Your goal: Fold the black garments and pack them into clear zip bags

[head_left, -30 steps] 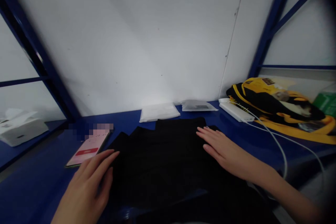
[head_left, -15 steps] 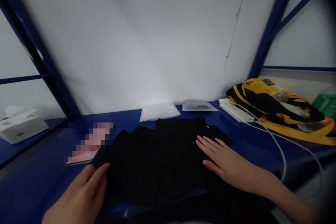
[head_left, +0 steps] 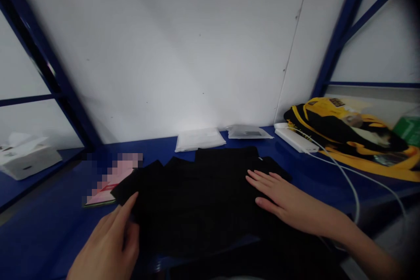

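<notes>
A black cloth garment lies spread over the blue table, with a small white tag near its upper right. My right hand rests flat on the garment's right side, fingers spread. At the left edge of the cloth is my left hand, its index finger stretched along the fabric and its thumb lower down, apart from it. Past that hand, a corner of the cloth sticks out to the left over a pink, partly pixelated phone-like object.
White flat packets and a clear bag lie by the wall. Rightward are a white power bank with a cable and a yellow-black bag. A tissue box stands far left.
My left hand has shifted slightly right and its fingers have opened. The left corner of the cloth now extends further left over the pink object. My right hand has barely moved.
</notes>
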`<move>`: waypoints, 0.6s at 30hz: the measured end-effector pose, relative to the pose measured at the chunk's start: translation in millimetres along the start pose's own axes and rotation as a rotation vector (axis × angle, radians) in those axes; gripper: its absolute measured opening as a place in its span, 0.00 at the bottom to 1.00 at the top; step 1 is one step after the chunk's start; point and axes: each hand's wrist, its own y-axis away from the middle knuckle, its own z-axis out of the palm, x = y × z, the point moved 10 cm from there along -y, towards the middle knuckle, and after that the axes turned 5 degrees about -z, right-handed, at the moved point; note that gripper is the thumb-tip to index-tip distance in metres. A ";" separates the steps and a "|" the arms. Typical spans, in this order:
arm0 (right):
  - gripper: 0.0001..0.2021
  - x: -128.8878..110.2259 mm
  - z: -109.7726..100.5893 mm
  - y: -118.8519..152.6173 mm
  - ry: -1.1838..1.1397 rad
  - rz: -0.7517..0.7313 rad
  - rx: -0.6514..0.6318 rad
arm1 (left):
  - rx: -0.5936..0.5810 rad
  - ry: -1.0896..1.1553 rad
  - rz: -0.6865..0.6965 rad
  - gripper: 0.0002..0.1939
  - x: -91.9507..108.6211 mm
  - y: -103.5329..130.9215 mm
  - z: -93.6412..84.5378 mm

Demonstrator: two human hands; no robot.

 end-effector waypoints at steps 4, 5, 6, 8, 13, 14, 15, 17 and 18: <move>0.25 13.7 -21.3 -1.8 -0.181 0.074 0.060 | 0.066 0.111 0.028 0.24 28.8 -20.5 -31.5; 0.24 19.7 -28.1 -2.9 -0.240 0.099 0.099 | 0.093 0.156 0.038 0.24 39.7 -26.8 -40.3; 0.24 26.2 -33.9 -4.2 -0.310 0.118 0.139 | 0.107 0.202 0.058 0.23 52.5 -33.2 -47.1; 0.24 39.1 -40.0 -7.7 -0.474 0.135 0.195 | 0.122 0.294 0.124 0.23 81.3 -45.2 -56.0; 0.26 64.7 -33.5 -11.9 -0.787 0.186 0.206 | 0.040 0.418 0.372 0.26 157.9 -54.0 -50.8; 0.26 66.9 -32.0 -11.3 -0.814 0.199 0.200 | 0.002 0.425 0.446 0.27 173.3 -49.9 -46.8; 0.25 68.0 -31.1 -10.6 -0.834 0.209 0.194 | -0.045 0.426 0.524 0.28 187.8 -43.8 -42.1; 0.23 67.8 -30.9 -9.1 -0.853 0.216 0.186 | -0.178 0.402 0.673 0.29 211.4 -27.4 -29.7; 0.23 66.9 -31.3 -8.8 -0.854 0.211 0.182 | -0.260 0.380 0.737 0.29 219.4 -18.0 -22.4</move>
